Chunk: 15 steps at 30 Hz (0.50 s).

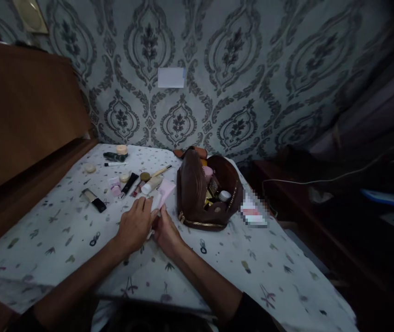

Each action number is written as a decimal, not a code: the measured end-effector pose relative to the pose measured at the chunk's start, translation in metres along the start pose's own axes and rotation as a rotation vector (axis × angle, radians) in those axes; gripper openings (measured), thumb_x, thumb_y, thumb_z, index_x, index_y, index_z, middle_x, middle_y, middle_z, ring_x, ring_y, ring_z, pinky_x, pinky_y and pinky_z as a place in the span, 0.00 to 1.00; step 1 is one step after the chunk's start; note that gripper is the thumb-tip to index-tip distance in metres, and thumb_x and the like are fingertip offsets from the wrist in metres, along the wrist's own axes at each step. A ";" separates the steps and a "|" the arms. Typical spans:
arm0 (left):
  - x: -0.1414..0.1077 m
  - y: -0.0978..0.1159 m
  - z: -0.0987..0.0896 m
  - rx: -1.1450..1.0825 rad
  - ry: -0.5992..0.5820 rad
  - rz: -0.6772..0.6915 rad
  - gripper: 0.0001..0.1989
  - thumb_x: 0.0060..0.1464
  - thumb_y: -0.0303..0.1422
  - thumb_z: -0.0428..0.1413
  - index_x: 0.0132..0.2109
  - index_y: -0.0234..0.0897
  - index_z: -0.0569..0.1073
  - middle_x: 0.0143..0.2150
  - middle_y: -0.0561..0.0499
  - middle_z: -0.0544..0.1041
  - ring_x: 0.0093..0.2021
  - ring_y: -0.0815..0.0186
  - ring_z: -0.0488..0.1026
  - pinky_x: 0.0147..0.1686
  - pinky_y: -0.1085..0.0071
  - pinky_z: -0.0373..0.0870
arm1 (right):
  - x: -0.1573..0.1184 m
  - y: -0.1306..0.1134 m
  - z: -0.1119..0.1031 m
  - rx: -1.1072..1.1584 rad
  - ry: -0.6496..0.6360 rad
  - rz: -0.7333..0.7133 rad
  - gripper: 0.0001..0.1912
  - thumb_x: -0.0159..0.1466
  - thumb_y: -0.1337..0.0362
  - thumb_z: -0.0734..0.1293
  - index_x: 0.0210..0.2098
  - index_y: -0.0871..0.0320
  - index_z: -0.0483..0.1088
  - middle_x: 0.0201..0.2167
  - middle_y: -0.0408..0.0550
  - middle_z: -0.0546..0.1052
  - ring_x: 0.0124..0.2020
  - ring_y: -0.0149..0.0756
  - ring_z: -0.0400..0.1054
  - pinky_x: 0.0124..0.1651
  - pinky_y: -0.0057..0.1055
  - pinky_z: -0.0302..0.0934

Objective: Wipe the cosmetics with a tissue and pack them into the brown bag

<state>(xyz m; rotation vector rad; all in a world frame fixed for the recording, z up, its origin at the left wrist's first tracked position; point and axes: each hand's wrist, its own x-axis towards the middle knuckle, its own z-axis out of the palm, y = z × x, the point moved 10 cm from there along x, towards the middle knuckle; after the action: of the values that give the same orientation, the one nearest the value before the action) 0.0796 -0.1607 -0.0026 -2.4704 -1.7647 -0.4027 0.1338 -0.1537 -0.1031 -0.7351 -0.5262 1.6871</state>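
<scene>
Both hands meet over the front middle of the table. A pale pink squeeze tube (167,188) sticks up between them, its wide flat end pointing away from me. My right hand (168,234) is closed around the tube's lower end, which the fingers hide. The curled fingers of my left hand (134,227) press a white, tissue-like piece (156,202) against the tube. Close beyond the hands lie a cream-coloured tube (151,185), a black tube (128,185) and a small olive-lidded jar (145,176). To the right stands an unzipped brown cosmetics bag (197,203) with several items inside.
A patterned white cloth (62,249) covers the table. On the left lie a flat brush (93,200), a round pale item (89,168), a dark green tube (115,157) and a peach-lidded jar (122,149). A blurred packet (253,212) sits right of the bag. Brown wooden furniture (27,101) borders the left side.
</scene>
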 end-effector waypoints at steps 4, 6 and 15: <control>0.009 0.000 -0.009 -0.061 0.130 0.015 0.15 0.68 0.35 0.42 0.55 0.36 0.66 0.51 0.41 0.73 0.52 0.56 0.72 0.41 0.64 0.73 | -0.006 -0.003 0.003 -0.076 -0.040 0.017 0.33 0.52 0.35 0.71 0.48 0.51 0.70 0.37 0.41 0.78 0.33 0.34 0.71 0.29 0.27 0.64; 0.015 -0.002 -0.017 -0.115 0.200 0.036 0.16 0.69 0.35 0.41 0.56 0.36 0.66 0.50 0.41 0.74 0.51 0.56 0.73 0.42 0.63 0.72 | -0.009 -0.001 0.006 -0.142 -0.081 0.050 0.35 0.54 0.34 0.68 0.52 0.50 0.68 0.37 0.42 0.78 0.30 0.33 0.71 0.25 0.26 0.63; 0.059 -0.026 -0.054 -0.413 0.413 0.054 0.18 0.69 0.37 0.39 0.50 0.34 0.71 0.42 0.43 0.72 0.46 0.56 0.70 0.48 0.60 0.68 | -0.021 0.002 0.021 -0.399 -0.260 0.121 0.39 0.56 0.29 0.61 0.46 0.58 0.67 0.18 0.41 0.74 0.15 0.31 0.66 0.14 0.22 0.50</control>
<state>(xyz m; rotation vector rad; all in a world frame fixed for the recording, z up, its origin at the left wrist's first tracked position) 0.0643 -0.1098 0.0625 -2.4221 -1.5601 -1.2801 0.1201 -0.1739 -0.0860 -0.8486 -1.0397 1.8244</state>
